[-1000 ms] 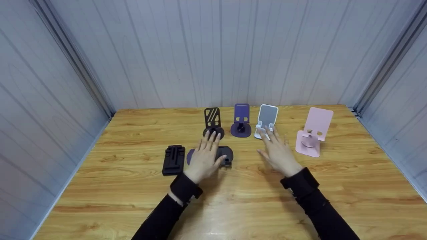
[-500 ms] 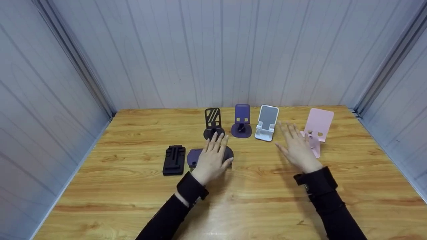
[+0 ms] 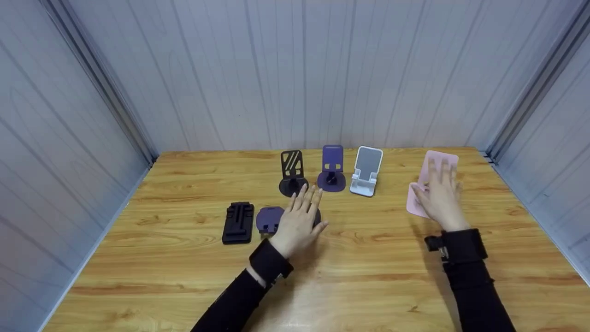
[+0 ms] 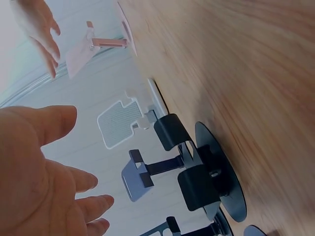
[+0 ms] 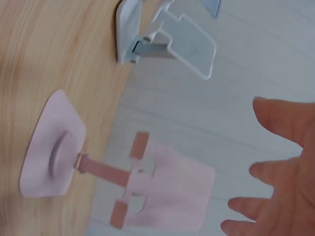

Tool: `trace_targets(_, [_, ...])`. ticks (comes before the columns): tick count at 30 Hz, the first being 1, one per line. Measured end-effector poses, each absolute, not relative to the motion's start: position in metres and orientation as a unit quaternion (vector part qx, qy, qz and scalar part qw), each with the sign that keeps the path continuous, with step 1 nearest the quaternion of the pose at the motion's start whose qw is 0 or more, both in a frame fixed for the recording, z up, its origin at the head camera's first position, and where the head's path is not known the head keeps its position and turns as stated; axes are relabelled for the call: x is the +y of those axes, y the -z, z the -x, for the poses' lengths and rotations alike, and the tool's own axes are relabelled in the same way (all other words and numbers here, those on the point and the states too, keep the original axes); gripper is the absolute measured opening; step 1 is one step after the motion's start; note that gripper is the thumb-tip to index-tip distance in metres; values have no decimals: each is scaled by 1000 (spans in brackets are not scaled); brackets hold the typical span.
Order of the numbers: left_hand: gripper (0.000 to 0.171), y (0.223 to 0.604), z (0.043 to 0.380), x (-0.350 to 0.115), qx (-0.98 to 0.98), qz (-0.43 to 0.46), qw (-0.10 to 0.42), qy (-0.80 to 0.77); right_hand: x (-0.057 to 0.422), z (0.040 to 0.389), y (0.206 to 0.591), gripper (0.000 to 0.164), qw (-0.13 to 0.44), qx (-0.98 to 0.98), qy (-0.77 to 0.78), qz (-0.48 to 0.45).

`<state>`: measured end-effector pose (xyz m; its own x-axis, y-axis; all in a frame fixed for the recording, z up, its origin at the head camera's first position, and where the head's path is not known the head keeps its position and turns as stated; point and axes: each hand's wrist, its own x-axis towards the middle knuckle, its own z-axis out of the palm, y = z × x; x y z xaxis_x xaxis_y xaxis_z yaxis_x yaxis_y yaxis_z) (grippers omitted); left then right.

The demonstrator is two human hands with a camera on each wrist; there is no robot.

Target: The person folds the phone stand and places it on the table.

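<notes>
In the head view my left hand hovers palm down with straight fingers, largely hiding a low black phone stand. The left wrist view shows that black stand on its round base, with a gap between it and the palm. My right hand, fingers spread, is over the pink phone stand and covers part of it. From the right wrist, the pink stand shows upright on its base plate, its raised back panel near my fingertips but apart from them. Neither hand holds anything.
Along the back of the wooden table stand a black slotted phone stand, a purple one and a white one with a grey pad. A folded black stand and a low purple stand lie front left. Panel walls enclose three sides.
My right hand has moved right, from over the white phone stand to over the pink one. My left hand has shifted slightly right, uncovering the low purple stand. The stands have stayed in place.
</notes>
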<state>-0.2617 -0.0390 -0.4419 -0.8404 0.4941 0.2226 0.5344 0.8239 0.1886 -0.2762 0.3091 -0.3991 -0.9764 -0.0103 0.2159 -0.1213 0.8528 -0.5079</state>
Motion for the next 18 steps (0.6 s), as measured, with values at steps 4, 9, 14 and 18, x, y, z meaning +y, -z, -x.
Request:
trace_targets(4, [76, 443, 261, -34, -952, 274, 84, 111, 327, 279, 403, 89, 137, -938, -318, -16])
trace_targets(9, [74, 442, 261, -28, -951, 278, 87, 105, 346, 282, 406, 98, 119, -918, -377, 4])
trace_targets(14, [74, 442, 261, -22, -948, 289, 87, 102, 362, 287, 412, 99, 57, -906, -419, 24])
trace_targets(18, [74, 443, 261, -20, -945, 297, 93, 100, 367, 288, 420, 90, 60, -906, -417, 35])
